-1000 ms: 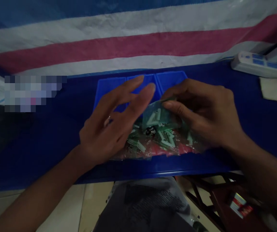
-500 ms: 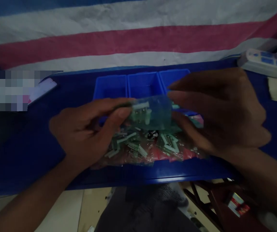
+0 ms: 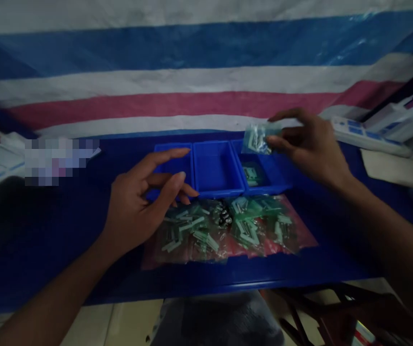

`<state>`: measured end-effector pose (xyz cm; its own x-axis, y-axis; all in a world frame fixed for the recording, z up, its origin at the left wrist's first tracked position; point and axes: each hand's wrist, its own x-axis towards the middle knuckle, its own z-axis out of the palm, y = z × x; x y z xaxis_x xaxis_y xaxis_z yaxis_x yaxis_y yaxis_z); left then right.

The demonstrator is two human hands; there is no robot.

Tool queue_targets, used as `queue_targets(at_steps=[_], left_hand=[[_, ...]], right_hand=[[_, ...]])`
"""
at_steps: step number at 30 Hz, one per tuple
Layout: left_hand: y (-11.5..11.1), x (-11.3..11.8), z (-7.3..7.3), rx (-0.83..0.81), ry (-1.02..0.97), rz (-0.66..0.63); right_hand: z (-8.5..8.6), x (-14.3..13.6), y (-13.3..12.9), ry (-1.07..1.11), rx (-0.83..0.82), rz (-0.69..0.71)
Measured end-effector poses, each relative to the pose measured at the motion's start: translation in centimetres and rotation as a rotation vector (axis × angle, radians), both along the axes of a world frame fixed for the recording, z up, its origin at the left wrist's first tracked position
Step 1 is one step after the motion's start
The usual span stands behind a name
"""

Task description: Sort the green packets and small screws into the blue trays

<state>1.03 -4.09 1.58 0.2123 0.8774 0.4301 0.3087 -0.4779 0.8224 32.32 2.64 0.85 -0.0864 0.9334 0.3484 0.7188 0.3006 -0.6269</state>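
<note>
My right hand (image 3: 307,144) pinches the edge of a small clear bag (image 3: 258,138) with white and metal pieces inside, held above the right blue bin (image 3: 274,185). In that bin lies another small bag (image 3: 251,174). My left hand (image 3: 144,202) holds nothing; its fingers are apart in front of the left blue bin (image 3: 175,166). The middle blue bin (image 3: 215,166) stands between the two. Below the bins, several clear bags of white and metal parts (image 3: 206,233) lie on a red sheet (image 3: 305,235).
The blue table (image 3: 127,283) ends at a front edge near my lap. Papers (image 3: 0,161) lie at the left. At the right are a long white box (image 3: 368,137) and a beige piece (image 3: 394,168). A striped sheet (image 3: 192,45) hangs behind.
My left hand has let go of the small bag. My right hand has carried it away to the right, over the right bin. The view has tilted up.
</note>
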Motion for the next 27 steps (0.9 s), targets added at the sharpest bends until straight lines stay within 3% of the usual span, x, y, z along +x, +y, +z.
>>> queue_targets(at_steps=[3,10,14,18,21,27], left_hand=[[0.6,-0.4,0.1,0.019,0.056,0.009],[1.0,-0.3,-0.6,0.064,0.113,0.062],[1.4,-0.8,-0.7,0.258,0.300,0.057],[2.0,-1.0,-1.4,0.399,0.537,-0.067],[2.1,-1.0,-2.0,0.412,0.655,-0.111],[2.1,-1.0,-2.7,0.414,0.728,-0.163]], right_hand=[[-0.9,0.9,3.0,-0.128,-0.122,0.022],[-2.4,0.0,3.5,-0.440,0.047,-0.076],[-2.7,0.0,2.8,-0.589,0.259,0.136],[-3.5,-0.3,2.1,-0.568,0.185,0.330],[-3.1,-0.2,1.4,-0.533,0.135,0.398],[-1.2,0.5,0.2,-0.525,0.154,0.362]])
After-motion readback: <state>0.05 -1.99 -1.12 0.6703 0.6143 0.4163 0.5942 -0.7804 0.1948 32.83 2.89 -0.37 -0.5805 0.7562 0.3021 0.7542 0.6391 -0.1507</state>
